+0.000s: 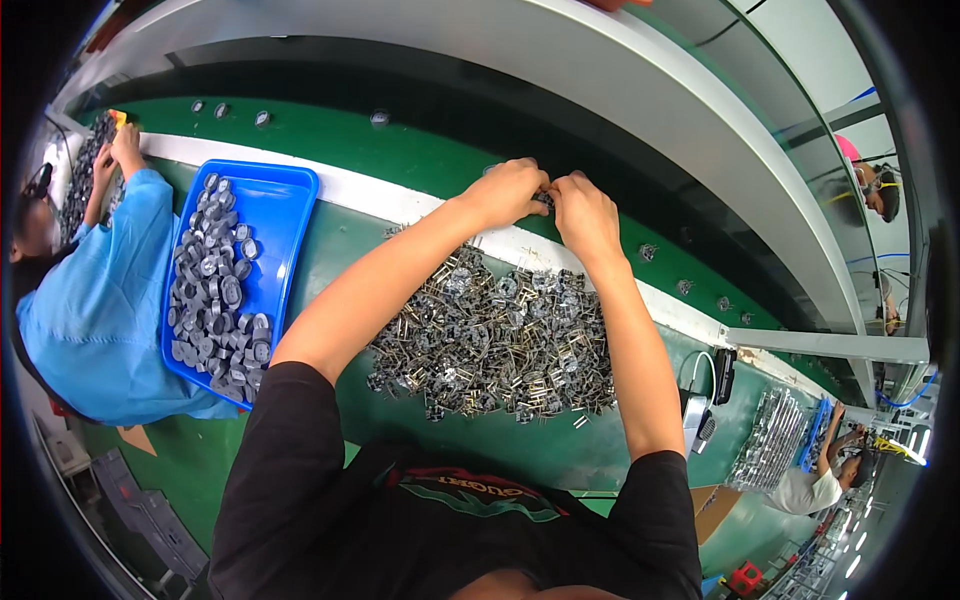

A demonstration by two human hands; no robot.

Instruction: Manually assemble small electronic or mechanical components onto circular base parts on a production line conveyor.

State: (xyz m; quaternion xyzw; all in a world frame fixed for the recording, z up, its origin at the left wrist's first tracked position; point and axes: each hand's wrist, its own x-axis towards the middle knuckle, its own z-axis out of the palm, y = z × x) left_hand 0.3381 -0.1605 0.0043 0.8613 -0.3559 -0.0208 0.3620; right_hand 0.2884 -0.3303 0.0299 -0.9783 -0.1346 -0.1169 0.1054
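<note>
Both my hands come together over the white strip at the near edge of the green belt. My left hand (508,190) and my right hand (587,215) pinch a small dark plug part (544,198) between their fingertips; the fingers cover most of it. Just below my hands, between my forearms, lies a wide heap of dark plug inserts with metal pins (500,340). Left of my left forearm stands a blue tray (285,215) with many grey oval caps (210,265) in it.
Along the green belt (320,125) lie spaced-out small parts, pinned ones (648,252) on the right. A grey frame arches over it. Right of the heap sit a grey device with a white cable (697,415) and stacked metallic strips (768,440). A co-worker in blue (120,290) works at left.
</note>
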